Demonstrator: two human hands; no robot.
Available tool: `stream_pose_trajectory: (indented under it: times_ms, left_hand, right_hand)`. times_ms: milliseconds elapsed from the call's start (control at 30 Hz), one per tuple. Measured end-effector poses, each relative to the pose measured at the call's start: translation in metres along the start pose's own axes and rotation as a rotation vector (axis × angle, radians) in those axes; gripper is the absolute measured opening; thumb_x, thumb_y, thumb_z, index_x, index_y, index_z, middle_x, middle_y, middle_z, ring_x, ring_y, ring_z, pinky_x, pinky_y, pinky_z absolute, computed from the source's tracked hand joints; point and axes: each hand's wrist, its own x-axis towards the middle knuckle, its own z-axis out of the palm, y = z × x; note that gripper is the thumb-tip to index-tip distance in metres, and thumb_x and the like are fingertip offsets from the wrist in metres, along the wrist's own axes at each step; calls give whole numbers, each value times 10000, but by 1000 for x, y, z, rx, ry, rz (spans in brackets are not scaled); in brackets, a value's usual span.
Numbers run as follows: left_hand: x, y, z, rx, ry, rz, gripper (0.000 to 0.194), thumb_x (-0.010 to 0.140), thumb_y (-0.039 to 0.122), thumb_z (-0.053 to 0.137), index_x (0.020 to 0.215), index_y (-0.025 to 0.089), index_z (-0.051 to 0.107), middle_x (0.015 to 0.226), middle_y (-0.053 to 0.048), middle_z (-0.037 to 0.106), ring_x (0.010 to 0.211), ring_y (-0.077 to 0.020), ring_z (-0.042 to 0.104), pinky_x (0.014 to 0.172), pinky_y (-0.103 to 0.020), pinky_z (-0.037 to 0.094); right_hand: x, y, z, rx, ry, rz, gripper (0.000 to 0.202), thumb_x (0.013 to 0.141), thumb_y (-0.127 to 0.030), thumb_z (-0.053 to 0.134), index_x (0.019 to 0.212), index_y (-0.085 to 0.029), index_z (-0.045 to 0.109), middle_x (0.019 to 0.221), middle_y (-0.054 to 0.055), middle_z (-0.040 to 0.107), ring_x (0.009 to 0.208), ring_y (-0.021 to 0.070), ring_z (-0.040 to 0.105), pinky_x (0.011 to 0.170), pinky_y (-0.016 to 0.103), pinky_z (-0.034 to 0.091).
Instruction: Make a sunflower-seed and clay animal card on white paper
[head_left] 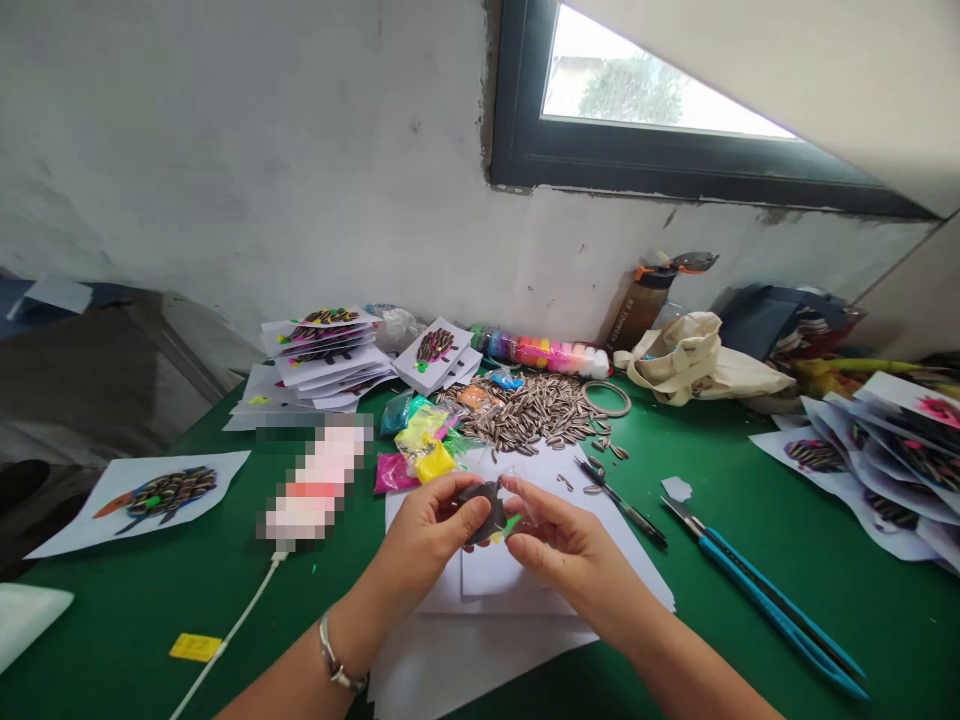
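My left hand (431,535) pinches a lump of black modelling clay (491,508) between thumb and fingers. My right hand (574,545) is closed on clear plastic wrap (525,505) at the lump's right side. A bit of bright green and yellow shows between the hands; I cannot make out what it is. Both hands are above stacked white paper (630,570). Just behind them lie small bags of coloured clay (424,440), in yellow, magenta and teal. A heap of striped sunflower seeds (540,410) spreads farther back.
A black pen (622,505) and a long blue tool with a metal tip (772,600) lie to the right. Seed-picture cards are stacked at the back left (330,360) and right (892,450). A blurred-out object (319,485) trails a white cable (232,630). A bottle (641,305) stands by the wall.
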Motion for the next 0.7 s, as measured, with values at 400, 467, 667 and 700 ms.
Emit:
stream_pose_trajectory:
  times_ms: [400, 467, 667, 700]
  left_hand:
    - [-3, 7, 9, -18, -64, -4, 322, 802, 440, 701, 879, 128, 693, 682, -3, 579, 596, -115, 503, 554, -240, 416]
    - [-4, 7, 10, -23, -27, -7, 334, 779, 454, 717, 853, 129, 695, 697, -6, 586, 611, -119, 505, 560, -239, 417]
    - [-6, 9, 11, -60, 50, -53, 390, 704, 471, 773, 880, 130, 702, 730, -10, 610, 636, -128, 519, 570, -241, 423]
    - [-6, 9, 11, -65, 62, -60, 394, 693, 469, 782, 879, 131, 703, 727, -9, 613, 634, -127, 521, 570, -241, 424]
  right_hand:
    - [2, -9, 6, -87, -12, -193, 264, 863, -253, 649, 1122, -270, 698, 1041, 49, 659, 973, 199, 617, 852, 346, 504]
    - [2, -9, 6, -125, -16, -233, 257, 855, -211, 647, 1098, -276, 699, 1014, 38, 647, 973, 191, 608, 833, 327, 501]
    - [3, -6, 8, -167, 9, -272, 199, 825, -143, 652, 984, -254, 695, 951, 16, 633, 926, 167, 595, 819, 293, 479]
    - [3, -6, 8, -174, 14, -277, 185, 821, -144, 656, 969, -249, 690, 939, 13, 629, 910, 163, 594, 810, 286, 477]
